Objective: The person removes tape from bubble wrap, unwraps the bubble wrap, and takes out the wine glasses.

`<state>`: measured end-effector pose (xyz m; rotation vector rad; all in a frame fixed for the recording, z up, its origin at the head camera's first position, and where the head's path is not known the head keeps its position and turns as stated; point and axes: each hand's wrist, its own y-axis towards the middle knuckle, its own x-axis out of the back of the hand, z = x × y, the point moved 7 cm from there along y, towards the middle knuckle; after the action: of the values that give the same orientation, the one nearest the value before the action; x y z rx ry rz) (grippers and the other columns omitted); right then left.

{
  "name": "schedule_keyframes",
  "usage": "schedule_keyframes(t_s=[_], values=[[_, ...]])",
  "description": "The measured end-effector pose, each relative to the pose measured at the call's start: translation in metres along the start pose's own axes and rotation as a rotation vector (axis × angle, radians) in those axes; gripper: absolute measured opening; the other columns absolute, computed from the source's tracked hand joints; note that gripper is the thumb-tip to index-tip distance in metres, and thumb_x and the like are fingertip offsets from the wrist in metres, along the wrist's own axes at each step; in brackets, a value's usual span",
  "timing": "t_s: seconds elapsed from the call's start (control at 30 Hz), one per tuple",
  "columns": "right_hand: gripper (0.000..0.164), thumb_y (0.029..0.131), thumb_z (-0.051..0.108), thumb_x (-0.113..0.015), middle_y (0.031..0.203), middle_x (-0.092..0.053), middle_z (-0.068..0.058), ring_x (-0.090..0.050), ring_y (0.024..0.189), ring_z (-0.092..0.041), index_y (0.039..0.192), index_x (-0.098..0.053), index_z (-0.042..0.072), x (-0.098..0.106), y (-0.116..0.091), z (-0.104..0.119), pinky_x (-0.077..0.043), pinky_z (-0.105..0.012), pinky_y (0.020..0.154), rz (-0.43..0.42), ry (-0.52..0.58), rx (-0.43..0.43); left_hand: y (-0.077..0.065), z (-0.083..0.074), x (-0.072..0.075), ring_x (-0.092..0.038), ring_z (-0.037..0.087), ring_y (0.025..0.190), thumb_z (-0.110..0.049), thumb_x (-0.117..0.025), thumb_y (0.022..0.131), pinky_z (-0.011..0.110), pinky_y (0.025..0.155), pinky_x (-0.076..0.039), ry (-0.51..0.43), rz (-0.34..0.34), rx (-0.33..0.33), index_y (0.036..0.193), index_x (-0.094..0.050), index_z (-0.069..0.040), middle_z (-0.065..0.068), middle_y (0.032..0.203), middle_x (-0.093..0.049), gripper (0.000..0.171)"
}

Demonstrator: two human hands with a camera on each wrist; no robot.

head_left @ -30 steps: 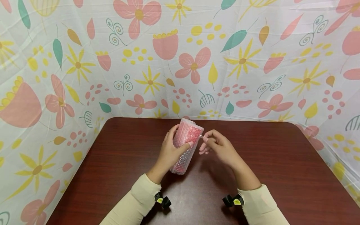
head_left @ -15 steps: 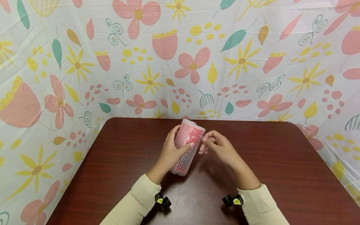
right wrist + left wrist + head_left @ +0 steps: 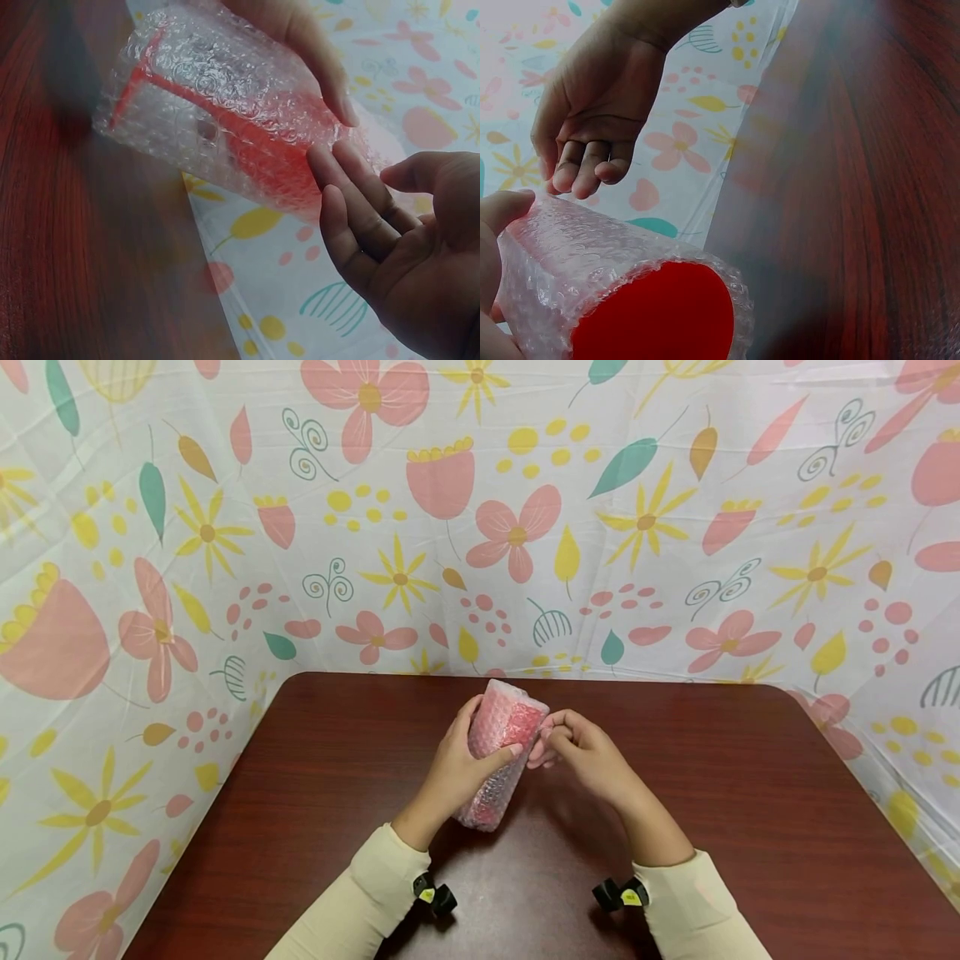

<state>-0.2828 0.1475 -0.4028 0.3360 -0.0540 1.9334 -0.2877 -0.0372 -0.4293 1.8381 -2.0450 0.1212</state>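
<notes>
A bubble-wrapped package (image 3: pixel 504 735) is held tilted above the table, its far end raised. Through the clear wrap a red object shows, and its flat, rounded red end (image 3: pixel 660 315) faces the left wrist view. My left hand (image 3: pixel 459 758) grips the package from the left, thumb across the front and fingers behind. At the package's upper right edge, my right hand (image 3: pixel 588 752) pinches with thumb and index finger at a small clear strip, now mostly hidden by the fingertips. Its other fingers are loosely curled beside the wrap (image 3: pixel 225 105).
The dark red-brown wooden table (image 3: pixel 337 860) lies beneath both hands. Behind it and at the sides hangs a white cloth (image 3: pixel 637 602) printed with flowers and leaves. Black wrist cameras (image 3: pixel 435 895) sit at both pale sleeves.
The package has shifted slightly to the right and down, towards my right fingertips. The clear strip visible between fingertips and wrap earlier has become hidden. The right hand has barely moved.
</notes>
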Motion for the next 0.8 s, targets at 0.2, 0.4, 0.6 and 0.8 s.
schedule_keyframes(t_s=[0.2,0.4,0.6,0.8], values=[[0.022,0.109,0.013,-0.043,0.094,-0.07,-0.027,-0.074,0.083,-0.028,0.117,-0.05,-0.007,-0.0013,-0.0004,0.0004,-0.061,-0.035,0.077,0.011,-0.009,0.003,-0.0002,0.0008,0.0002,-0.052,0.023,0.129,-0.057,-0.081,0.078,0.05,0.105,-0.047,0.039,-0.016,0.018,0.157,-0.03,-0.028,0.003,0.151,-0.045,0.098],[0.022,0.109,0.013,-0.04,0.09,-0.068,-0.025,-0.072,0.083,-0.025,0.119,-0.046,-0.006,-0.003,-0.0021,0.0014,-0.059,-0.042,0.08,0.019,-0.028,0.028,0.001,0.0021,-0.001,-0.053,0.023,0.128,-0.055,-0.083,0.076,0.049,0.105,-0.047,0.051,-0.004,0.028,0.157,-0.028,-0.029,0.003,0.152,-0.044,0.101],[0.019,0.108,0.01,-0.038,0.089,-0.068,-0.028,-0.071,0.082,-0.03,0.12,-0.041,-0.005,-0.0035,-0.0025,0.0022,-0.059,-0.042,0.079,0.025,-0.015,0.036,0.0015,0.0019,-0.0026,-0.056,0.022,0.123,-0.054,-0.081,0.08,0.047,0.101,-0.05,0.019,0.031,0.021,0.157,-0.027,-0.033,0.001,0.15,-0.048,0.096],[0.019,0.108,0.01,-0.039,0.1,-0.07,-0.029,-0.074,0.087,-0.034,0.119,-0.041,-0.005,-0.0025,-0.0019,0.0012,-0.059,-0.047,0.08,0.015,-0.004,0.004,0.0007,-0.0003,0.0008,-0.055,0.021,0.125,-0.051,-0.077,0.084,0.047,0.103,-0.049,0.002,0.003,0.008,0.154,-0.031,-0.035,0.001,0.148,-0.049,0.085]])
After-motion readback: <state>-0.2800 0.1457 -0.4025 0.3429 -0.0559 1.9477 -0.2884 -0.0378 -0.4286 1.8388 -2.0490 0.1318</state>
